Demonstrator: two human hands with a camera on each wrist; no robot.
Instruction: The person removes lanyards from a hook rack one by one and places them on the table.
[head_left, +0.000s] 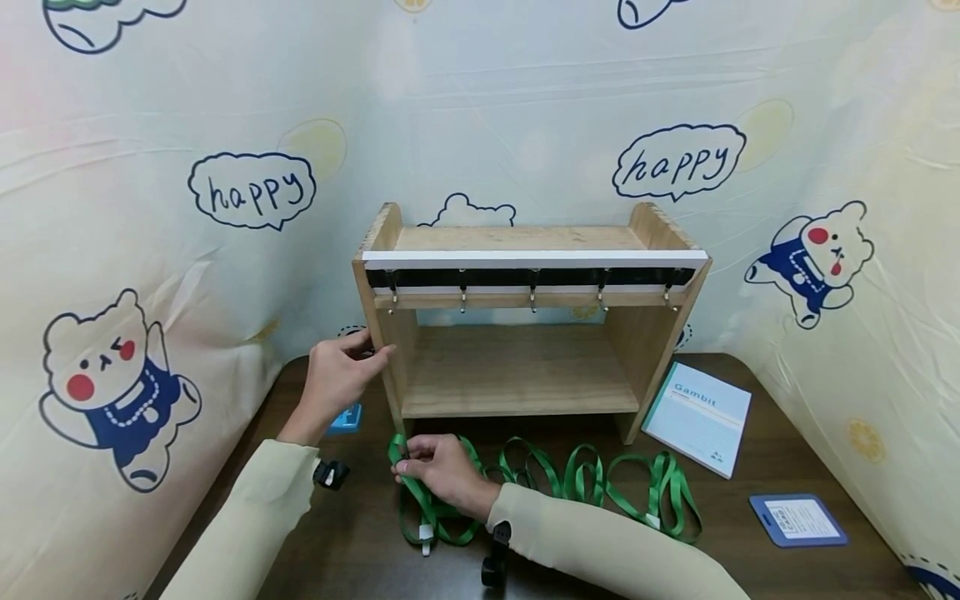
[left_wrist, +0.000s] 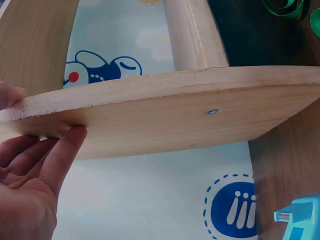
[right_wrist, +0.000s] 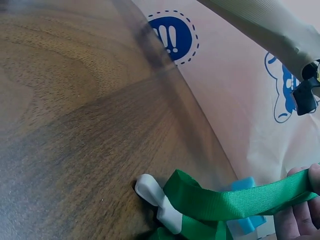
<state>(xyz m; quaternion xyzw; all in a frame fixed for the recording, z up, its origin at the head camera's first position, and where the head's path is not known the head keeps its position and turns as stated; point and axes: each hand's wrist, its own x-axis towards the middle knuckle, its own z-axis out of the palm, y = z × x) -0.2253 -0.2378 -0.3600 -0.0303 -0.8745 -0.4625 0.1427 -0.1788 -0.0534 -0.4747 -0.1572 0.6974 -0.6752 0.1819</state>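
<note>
A wooden shelf [head_left: 525, 367] stands on the table, with a row of several metal hooks [head_left: 534, 292] along its black front strip. My left hand [head_left: 339, 379] holds the front edge of its left side panel [left_wrist: 165, 112], the fingers against the outer face and the thumb over the edge. Below the shelf's left front corner, my right hand [head_left: 450, 477] pinches a green lanyard [right_wrist: 245, 202]. Its strap runs down to a white plastic clip [right_wrist: 169, 215] in the right wrist view. More green lanyards [head_left: 588, 477] lie in loops to the right, partly behind the right forearm.
A light blue plastic object [head_left: 347, 418] sits left of the shelf. At the right lie a booklet marked Gambit [head_left: 701, 417] and a blue card holder [head_left: 798, 521]. Printed cloth [head_left: 480, 108] surrounds the dark wooden table [head_left: 337, 542] at the back and sides.
</note>
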